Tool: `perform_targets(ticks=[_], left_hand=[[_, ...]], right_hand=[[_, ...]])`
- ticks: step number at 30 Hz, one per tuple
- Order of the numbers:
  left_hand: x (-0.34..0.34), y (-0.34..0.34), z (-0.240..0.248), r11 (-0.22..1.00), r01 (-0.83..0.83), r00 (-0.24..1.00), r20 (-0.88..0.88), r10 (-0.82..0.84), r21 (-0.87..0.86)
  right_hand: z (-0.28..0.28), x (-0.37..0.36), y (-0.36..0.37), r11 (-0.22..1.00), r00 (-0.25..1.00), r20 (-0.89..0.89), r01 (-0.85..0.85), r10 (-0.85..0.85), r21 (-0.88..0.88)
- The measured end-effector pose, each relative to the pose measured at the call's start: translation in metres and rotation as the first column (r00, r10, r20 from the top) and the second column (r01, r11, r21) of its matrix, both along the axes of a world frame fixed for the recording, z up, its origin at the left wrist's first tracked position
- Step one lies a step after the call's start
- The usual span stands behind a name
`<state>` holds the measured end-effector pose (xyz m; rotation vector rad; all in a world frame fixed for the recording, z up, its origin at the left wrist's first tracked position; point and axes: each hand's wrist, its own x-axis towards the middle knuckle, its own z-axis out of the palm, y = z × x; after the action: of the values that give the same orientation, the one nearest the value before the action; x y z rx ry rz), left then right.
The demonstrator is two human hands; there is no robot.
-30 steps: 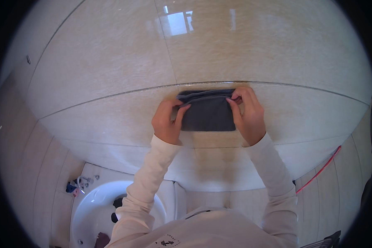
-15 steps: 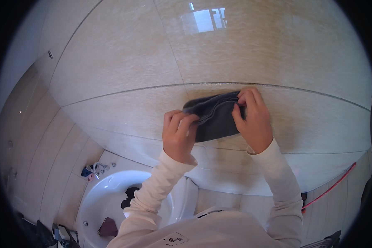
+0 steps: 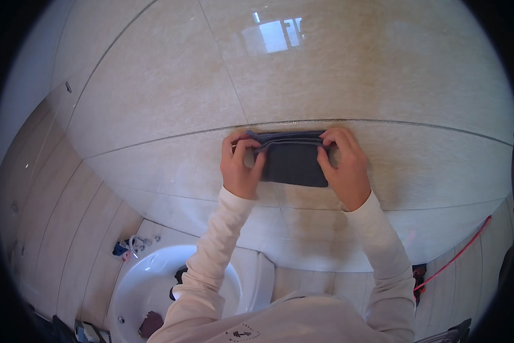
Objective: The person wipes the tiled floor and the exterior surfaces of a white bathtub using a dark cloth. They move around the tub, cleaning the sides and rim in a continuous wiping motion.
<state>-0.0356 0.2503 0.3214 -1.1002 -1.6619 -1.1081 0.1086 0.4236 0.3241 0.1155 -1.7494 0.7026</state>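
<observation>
In front of the beige tiled wall, I hold up a dark grey folded cloth, its layers bunched along the upper edge. My left hand pinches its upper left corner between thumb and fingers. At the upper right corner, my right hand grips it the same way. The lower part hangs flat between the hands. Whether the cloth touches the wall, I cannot tell.
A white tub stands at the lower left, with a maroon cloth and a black cloth inside, the latter partly hidden by my sleeve. A tap sits on its rim. A red cord slants at the right.
The cloth's upper edge has gone from slanted to nearly level, and its layers line up more evenly. My left hand has risen slightly; both hands keep their grip.
</observation>
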Motion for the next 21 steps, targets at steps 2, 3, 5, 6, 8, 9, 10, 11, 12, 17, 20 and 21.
perform_targets(ticks=[2, 3, 5, 6, 8, 9, 10, 11, 12, 17, 20, 21], left_hand=[[0.0, 0.002, -0.002, 0.999, -0.019, 1.0, -0.008, 0.019, 0.028], [0.003, 0.004, -0.001, 0.999, -0.001, 1.0, 0.013, 0.0, 0.046], [0.009, 0.006, 0.004, 0.996, 0.03, 0.998, 0.054, -0.035, 0.086], [0.008, 0.006, 0.002, 0.994, 0.053, 0.994, 0.086, -0.061, 0.091], [0.005, 0.005, -0.002, 0.99, 0.096, 0.983, 0.147, -0.112, 0.106], [0.007, 0.005, -0.004, 0.981, 0.123, 0.967, 0.202, -0.153, 0.151], [0.01, 0.006, -0.005, 0.969, 0.147, 0.948, 0.252, -0.195, 0.199], [0.011, 0.003, -0.006, 0.954, 0.167, 0.924, 0.299, -0.239, 0.248], [0.009, -0.002, -0.006, 0.953, 0.179, 0.924, 0.29, -0.248, 0.245], [-0.008, -0.044, 0.003, 0.994, 0.062, 0.971, 0.226, -0.081, 0.092], [-0.017, -0.074, 0.02, 0.997, 0.011, 0.993, 0.119, -0.021, 0.079], [-0.021, -0.084, 0.019, 0.996, -0.022, 0.994, 0.11, 0.012, 0.087]], right_hand=[[0.001, -0.002, -0.002, 0.998, 1.0, -0.009, 0.019, -0.02, -0.056], [0.0, -0.003, -0.002, 0.998, 0.999, -0.002, 0.04, -0.04, -0.058], [0.0, -0.005, -0.002, 0.995, 0.997, 0.012, 0.08, -0.079, -0.058], [0.0, -0.005, -0.005, 0.992, 0.996, -0.001, 0.088, -0.088, -0.089], [0.002, -0.007, -0.014, 0.984, 0.994, -0.025, 0.1, -0.105, -0.15], [0.003, -0.008, -0.017, 0.979, 0.989, -0.001, 0.146, -0.148, -0.143], [0.003, -0.007, -0.019, 0.972, 0.981, 0.022, 0.192, -0.19, -0.133], [0.003, -0.008, -0.021, 0.964, 0.972, 0.044, 0.236, -0.232, -0.122], [0.003, -0.009, -0.021, 0.956, 0.958, 0.059, 0.286, -0.282, -0.063], [0.016, -0.022, -0.041, 0.947, 0.94, 0.141, 0.295, -0.311, 0.128], [0.03, -0.032, -0.067, 0.983, 0.959, 0.221, 0.181, -0.176, -0.005], [0.03, -0.037, -0.073, 0.994, 0.972, 0.221, 0.096, -0.083, -0.048]])
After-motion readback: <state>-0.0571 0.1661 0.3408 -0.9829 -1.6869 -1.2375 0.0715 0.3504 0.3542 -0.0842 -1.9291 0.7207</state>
